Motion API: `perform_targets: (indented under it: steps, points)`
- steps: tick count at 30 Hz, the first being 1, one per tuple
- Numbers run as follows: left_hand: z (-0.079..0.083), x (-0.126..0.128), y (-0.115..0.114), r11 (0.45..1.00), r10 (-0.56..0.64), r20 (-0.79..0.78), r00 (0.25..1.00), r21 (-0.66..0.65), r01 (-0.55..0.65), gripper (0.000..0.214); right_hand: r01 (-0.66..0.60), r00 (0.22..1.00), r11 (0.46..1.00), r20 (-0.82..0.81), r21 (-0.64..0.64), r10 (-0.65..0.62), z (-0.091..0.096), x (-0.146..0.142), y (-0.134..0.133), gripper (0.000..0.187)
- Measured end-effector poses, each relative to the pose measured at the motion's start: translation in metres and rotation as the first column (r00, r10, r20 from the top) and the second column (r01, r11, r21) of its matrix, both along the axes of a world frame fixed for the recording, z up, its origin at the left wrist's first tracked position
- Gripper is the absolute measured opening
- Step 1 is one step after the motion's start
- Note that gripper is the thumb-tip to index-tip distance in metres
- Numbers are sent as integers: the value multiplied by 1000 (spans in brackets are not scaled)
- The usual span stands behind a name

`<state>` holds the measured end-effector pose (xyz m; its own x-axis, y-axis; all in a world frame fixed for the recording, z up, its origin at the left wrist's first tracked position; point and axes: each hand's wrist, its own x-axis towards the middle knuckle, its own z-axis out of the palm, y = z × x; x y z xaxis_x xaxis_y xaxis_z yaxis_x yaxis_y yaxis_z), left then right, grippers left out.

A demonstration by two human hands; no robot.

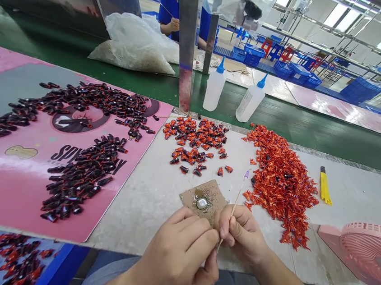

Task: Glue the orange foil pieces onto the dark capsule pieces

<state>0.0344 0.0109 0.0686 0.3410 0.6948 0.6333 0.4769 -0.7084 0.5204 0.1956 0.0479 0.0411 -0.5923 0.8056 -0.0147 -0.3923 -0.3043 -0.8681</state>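
My left hand (180, 257) is curled, its fingertips pinched against my right hand at the table's near edge; what it holds is hidden. My right hand (243, 236) is closed on a thin wooden stick (239, 197) whose purple tip points up and to the right. Just beyond both hands lies a brown cardboard scrap (203, 198) with a blob of clear glue (202, 203). A heap of small orange-red pieces (281, 183) lies right of the stick, and a looser group of orange and black pieces (195, 144) lies farther back.
Black pieces (81, 176) are spread on a pink board (14, 188) at left. Two white squeeze bottles (214, 88) (250, 100) stand behind, by a metal post (187, 43). A yellow utility knife (324, 187), a pink fan (379, 249) and a plastic bag (135, 44) are around. Another person in blue (171, 8) works beyond.
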Motion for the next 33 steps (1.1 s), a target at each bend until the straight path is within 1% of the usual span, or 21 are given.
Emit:
perform_targets:
  steps: [6, 8, 10, 13, 16, 18, 20, 23, 26, 29, 31, 33]
  points:
    - [6, -1, -2, 982, -20, 82, 996, -184, 35, 24, 46, 998, 999, 31, -2, -46, 2, 1, -4, 38]
    - [9, 0, -1, 964, -45, 131, 990, -256, 77, 22, 64, 998, 998, 25, -10, -64, 4, 2, -4, 38]
    - [10, 1, 1, 941, -83, 191, 978, -309, 141, 20, 57, 998, 998, 18, -33, -56, 6, 2, -5, 38]
    - [9, 1, 2, 922, -135, 258, 957, -322, 216, 19, 30, 1000, 998, -2, -49, -30, 5, 3, -4, 38]
    - [2, 1, 1, 921, -142, 318, 937, -304, 243, 18, -1, 1000, 1000, -18, 0, 1, 3, 3, -1, 35]
    - [-4, 3, 2, 928, -112, 357, 927, -297, 226, 17, -30, 999, 998, -8, 53, 31, 1, 4, 4, 34]
    - [-12, 6, 6, 932, -92, 390, 916, -289, 217, 16, -34, 999, 996, -8, 84, 34, 0, 6, 9, 35]
    - [-23, 14, 18, 943, -103, 430, 897, -245, 225, 16, 35, 999, 999, -23, 25, -35, -1, 9, 16, 42]
    - [-36, 26, 33, 965, -164, 406, 899, -124, 231, 19, 83, 997, 994, -2, -65, -84, -5, 11, 19, 46]
    - [-50, 38, 44, 970, -237, 290, 927, 10, 245, 28, 45, 999, 992, 9, -120, -44, -9, 13, 19, 51]
    - [-58, 45, 47, 968, -251, 234, 939, 45, 248, 39, 0, 999, 989, 43, -148, 6, -7, 15, 19, 53]
    - [-62, 47, 46, 973, -230, 198, 953, 77, 219, 44, -39, 994, 986, 98, -161, 55, -3, 18, 20, 55]
